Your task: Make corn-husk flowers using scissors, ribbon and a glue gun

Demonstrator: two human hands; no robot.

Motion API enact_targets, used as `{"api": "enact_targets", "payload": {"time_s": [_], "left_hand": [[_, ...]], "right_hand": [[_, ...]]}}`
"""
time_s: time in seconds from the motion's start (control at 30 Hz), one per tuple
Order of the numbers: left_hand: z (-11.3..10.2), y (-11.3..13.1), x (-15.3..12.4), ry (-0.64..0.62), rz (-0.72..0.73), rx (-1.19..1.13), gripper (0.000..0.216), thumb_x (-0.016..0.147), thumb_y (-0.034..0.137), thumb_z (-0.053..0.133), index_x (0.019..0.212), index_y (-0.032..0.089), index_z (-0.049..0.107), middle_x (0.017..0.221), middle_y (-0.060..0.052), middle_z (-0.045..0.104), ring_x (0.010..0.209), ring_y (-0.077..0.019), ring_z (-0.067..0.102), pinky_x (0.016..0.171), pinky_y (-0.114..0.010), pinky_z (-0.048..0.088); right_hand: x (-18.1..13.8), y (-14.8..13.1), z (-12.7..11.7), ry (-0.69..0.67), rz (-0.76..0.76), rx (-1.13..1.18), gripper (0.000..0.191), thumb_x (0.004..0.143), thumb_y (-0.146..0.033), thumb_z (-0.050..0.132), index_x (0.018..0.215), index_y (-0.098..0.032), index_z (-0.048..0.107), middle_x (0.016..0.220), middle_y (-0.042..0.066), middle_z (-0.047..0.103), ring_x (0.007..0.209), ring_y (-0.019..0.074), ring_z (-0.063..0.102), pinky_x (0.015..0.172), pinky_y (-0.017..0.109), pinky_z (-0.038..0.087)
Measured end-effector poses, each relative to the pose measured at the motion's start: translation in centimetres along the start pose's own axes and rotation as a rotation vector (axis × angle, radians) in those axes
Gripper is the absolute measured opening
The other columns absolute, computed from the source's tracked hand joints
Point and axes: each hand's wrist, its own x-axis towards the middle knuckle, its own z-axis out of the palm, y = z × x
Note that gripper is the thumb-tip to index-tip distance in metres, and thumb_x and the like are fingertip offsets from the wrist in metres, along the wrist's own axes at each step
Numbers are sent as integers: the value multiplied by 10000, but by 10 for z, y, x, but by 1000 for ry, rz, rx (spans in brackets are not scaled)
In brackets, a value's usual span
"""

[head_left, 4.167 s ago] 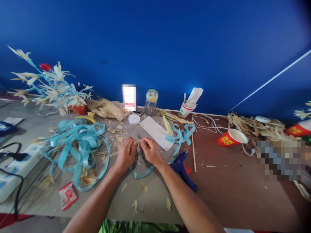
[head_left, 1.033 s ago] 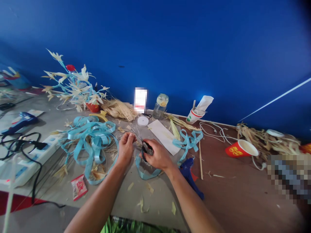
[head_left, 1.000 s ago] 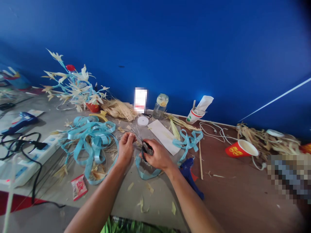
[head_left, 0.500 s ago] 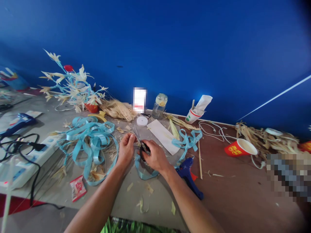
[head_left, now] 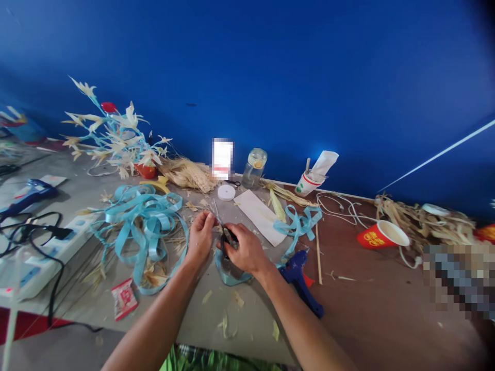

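Scissors [head_left: 224, 241] sit between the 2 hands, black handles against the right palm side and blades pointing up and away, past the left fingertips. A loop of blue ribbon [head_left: 229, 279] lies on the table [head_left: 209, 330] just below them, between the forearms.

The right hand [head_left: 247, 249] grips the scissors, its fingers curled at the handles. The left hand [head_left: 200, 236] is closed in a pinch, thumb pressed to the fingers right beside the blades; whether anything thin is held there, I cannot tell.

Left of the left hand spreads a tangled heap of blue ribbon [head_left: 133, 229]; a blue glue gun [head_left: 297, 281] lies near the right forearm, and a white card [head_left: 260, 216] lies beyond the right hand.

As for writing, a tipped red paper cup [head_left: 374, 237] bears yellow characters, not clear enough to read. A small red-and-white packet [head_left: 124, 299] near the left forearm has lettering too blurred to make out. A white cup [head_left: 306, 184] shows a red band and green marks.
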Motion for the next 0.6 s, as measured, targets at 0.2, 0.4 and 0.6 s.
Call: {"api": "enact_targets", "payload": {"time_s": [0.2, 0.4, 0.6], "left_hand": [[-1, 4, -1, -56, 24, 12, 252, 783, 412, 523, 669, 187, 516, 627, 23, 498, 622, -115, 473, 628, -224, 386], [-1, 2, -1, -61, 56, 17, 228, 799, 377, 519, 674, 186, 523, 633, 21, 505, 634, -116, 471, 634, -227, 386], [-3, -2, 1, -70, 81, 7, 205, 807, 360, 519, 702, 184, 534, 645, 21, 520, 633, -113, 485, 649, -231, 400]], "right_hand": [[2, 1, 0, -9, 27, 30, 379, 801, -340, 578, 1152, -203, 543, 1008, 62, 631, 918, 178, 584, 823, 256, 436], [1, 1, -1, 7, 6, 33, 358, 803, -329, 578, 1132, -188, 557, 970, 59, 637, 882, 174, 591, 797, 246, 438], [2, 1, -2, -4, 2, 56, 281, 815, -297, 564, 1080, -206, 582, 990, 44, 656, 912, 161, 598, 806, 232, 427]]}}
